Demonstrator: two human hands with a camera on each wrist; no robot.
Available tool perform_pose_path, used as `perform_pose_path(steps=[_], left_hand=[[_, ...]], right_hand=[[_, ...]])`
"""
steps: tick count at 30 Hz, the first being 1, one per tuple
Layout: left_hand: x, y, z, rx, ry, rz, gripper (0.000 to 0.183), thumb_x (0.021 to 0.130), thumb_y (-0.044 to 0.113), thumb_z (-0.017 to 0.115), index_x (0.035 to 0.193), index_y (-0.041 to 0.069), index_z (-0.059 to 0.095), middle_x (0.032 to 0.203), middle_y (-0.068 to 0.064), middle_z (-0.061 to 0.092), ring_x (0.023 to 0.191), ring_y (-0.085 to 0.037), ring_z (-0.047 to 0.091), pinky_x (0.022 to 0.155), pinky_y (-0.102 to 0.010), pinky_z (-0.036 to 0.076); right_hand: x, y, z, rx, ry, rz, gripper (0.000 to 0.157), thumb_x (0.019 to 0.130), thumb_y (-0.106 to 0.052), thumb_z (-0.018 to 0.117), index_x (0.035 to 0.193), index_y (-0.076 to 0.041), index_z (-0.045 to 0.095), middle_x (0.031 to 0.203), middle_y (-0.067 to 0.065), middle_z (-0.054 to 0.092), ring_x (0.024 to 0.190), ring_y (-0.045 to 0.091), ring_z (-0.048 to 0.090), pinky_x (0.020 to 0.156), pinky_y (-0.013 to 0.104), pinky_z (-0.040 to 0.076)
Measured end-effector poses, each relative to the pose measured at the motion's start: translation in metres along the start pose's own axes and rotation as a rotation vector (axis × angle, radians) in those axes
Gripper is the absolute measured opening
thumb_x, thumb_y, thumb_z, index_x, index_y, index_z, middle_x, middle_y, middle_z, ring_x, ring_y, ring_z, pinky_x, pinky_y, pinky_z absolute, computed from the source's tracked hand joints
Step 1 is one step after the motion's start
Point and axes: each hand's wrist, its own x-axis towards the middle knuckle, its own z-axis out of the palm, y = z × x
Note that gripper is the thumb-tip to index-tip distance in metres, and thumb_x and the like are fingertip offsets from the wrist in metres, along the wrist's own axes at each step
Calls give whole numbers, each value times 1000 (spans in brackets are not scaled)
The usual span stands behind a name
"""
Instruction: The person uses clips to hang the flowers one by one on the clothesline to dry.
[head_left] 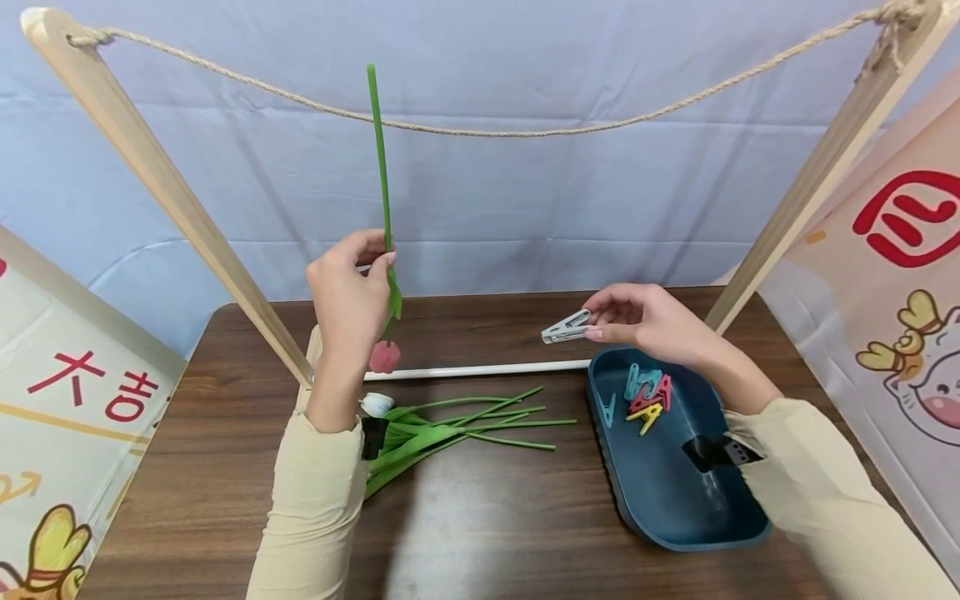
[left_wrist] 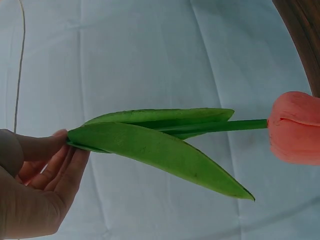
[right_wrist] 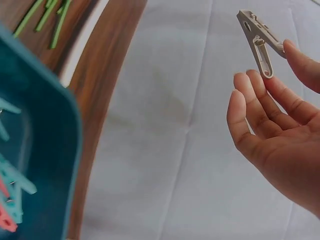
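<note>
My left hand (head_left: pixel 351 292) pinches the green stem of a pink tulip (head_left: pixel 386 357), which hangs flower down with its stem end rising past the rope (head_left: pixel 480 132). In the left wrist view the tulip's long leaves (left_wrist: pixel 165 150) spread from the fingertips toward the pink bloom (left_wrist: pixel 295 127). Over the far end of the blue bin, my right hand (head_left: pixel 645 321) holds a grey clothespin (head_left: pixel 566 327) by its handle ends between thumb and finger. The right wrist view shows this clothespin (right_wrist: pixel 260 42) pointing away from the palm, other fingers loosely bent.
Wooden posts (head_left: pixel 172 200) carry the sagging rope, with a white rod (head_left: pixel 480 369) low between them. More tulips (head_left: pixel 442 429), one with a white bloom (head_left: pixel 377 405), lie on the brown table (head_left: pixel 480 533). The blue bin (head_left: pixel 675 533) holds several coloured clothespins (head_left: pixel 647 400).
</note>
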Motion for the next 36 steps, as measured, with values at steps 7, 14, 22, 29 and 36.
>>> perform_pose_path(steps=[7, 14, 22, 29, 36], left_hand=[[1, -2, 0, 9, 2, -10, 12, 80, -5, 65, 91, -3, 69, 83, -12, 68, 76, -20, 65, 66, -31, 51], [2, -2, 0, 6, -5, -11, 13, 80, -5, 64, 92, -4, 69, 83, -13, 68, 77, -21, 65, 68, -31, 51], [2, -3, 0, 25, -21, -17, 14, 81, -5, 64, 95, -4, 68, 85, -14, 68, 78, -23, 65, 68, -32, 52], [2, -2, -1, 41, -19, -7, 13, 81, -4, 64, 94, -3, 69, 84, -13, 68, 78, -22, 65, 67, -31, 51], [3, -3, -1, 41, -18, -24, 13, 82, -4, 63, 93, -3, 69, 84, -13, 68, 78, -22, 65, 66, -33, 51]], right_hand=[[26, -35, 5, -45, 8, -55, 23, 83, -10, 67, 103, 2, 62, 84, 8, 61, 74, 18, 56, 64, 25, 45], [54, -79, 6, -103, 12, -99, 22, 82, -12, 68, 99, 0, 63, 83, 8, 61, 71, 21, 53, 60, 27, 41], [79, -123, 8, -167, 57, -174, 18, 81, -11, 69, 95, -1, 64, 80, 7, 62, 70, 17, 54, 64, 26, 42], [95, -153, 0, -206, 146, -225, 16, 83, -11, 68, 93, 0, 64, 81, 9, 62, 72, 18, 54, 62, 22, 39], [111, -177, -10, -316, 271, -283, 19, 86, -17, 65, 94, 0, 63, 84, 6, 61, 73, 12, 52, 64, 20, 39]])
